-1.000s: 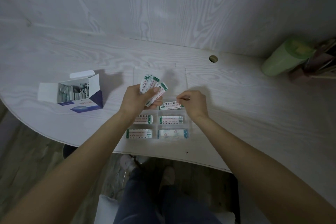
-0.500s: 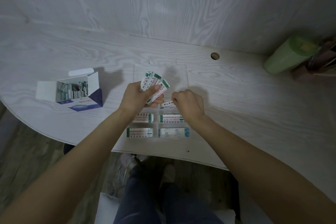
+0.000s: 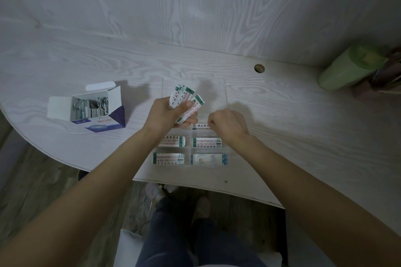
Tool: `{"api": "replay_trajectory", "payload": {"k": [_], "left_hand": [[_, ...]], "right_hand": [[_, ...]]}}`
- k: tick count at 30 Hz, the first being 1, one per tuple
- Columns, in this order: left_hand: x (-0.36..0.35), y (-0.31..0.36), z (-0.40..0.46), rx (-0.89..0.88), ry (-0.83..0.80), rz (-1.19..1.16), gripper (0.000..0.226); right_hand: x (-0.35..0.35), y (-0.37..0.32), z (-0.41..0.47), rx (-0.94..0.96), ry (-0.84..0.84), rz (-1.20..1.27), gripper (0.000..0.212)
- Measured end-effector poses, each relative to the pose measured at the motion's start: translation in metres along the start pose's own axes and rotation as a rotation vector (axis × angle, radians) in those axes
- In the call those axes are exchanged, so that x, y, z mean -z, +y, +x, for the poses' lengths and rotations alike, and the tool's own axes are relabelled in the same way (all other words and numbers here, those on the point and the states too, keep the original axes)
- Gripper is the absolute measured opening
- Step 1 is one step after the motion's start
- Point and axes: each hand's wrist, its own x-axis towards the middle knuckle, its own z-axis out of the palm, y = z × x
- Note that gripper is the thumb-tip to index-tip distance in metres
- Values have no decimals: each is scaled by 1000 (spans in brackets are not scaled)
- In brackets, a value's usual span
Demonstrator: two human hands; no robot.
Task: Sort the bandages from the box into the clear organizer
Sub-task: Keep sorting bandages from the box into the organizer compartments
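Box (image 3: 93, 107): open at the left of the tabletop (image 3: 282, 115), lid flap up; wrapped bandages stand packed inside, too dim and small to count.
Left hand (image 3: 165, 115): its grip is closed on a fan of bandages (image 3: 186, 98), thumb across their fronts; the lower ends of the strips are hidden behind the palm and fingers, so their number is unclear.
Clear organizer (image 3: 191, 147): lies near the front edge of the tabletop, between the two forearms; its walls are nearly invisible against the pale wood, and its open lid shows only as a faint outline behind the hands.
Sorted bandages (image 3: 207, 142): one flat stack in each of four near compartments, print too small to read; the left hand covers the far-left compartment.
Single bandage (image 3: 200, 126): lies in the far-right compartment, its right end hidden under the right hand.
Right hand (image 3: 227, 125): fingers curled down onto that bandage's end; the fingertips are out of sight, so whether the grip pinches it or only touches it cannot be told.
Green cylinder (image 3: 349, 67): lies blurred at the far right, partly cut off by dark clutter beside it.
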Motion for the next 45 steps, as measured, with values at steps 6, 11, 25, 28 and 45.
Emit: {"api": "replay_trajectory", "payload": {"k": [6, 11, 25, 28, 45], "left_hand": [[0, 4, -3, 70, -23, -82, 19], [-7, 8, -7, 48, -109, -25, 29], [-5, 3, 3, 28, -16, 48, 18], [-6, 3, 2, 26, -10, 50, 15], [-3, -4, 17, 23, 116, 212, 16]], "right_hand": [[45, -7, -18, -198, 75, 1375, 14], [46, -5, -18, -120, 140, 1368, 10], [42, -6, -19, -134, 135, 1362, 14], [40, -5, -17, -145, 164, 1339, 10], [30, 11, -11, -96, 100, 1155, 10]]}}
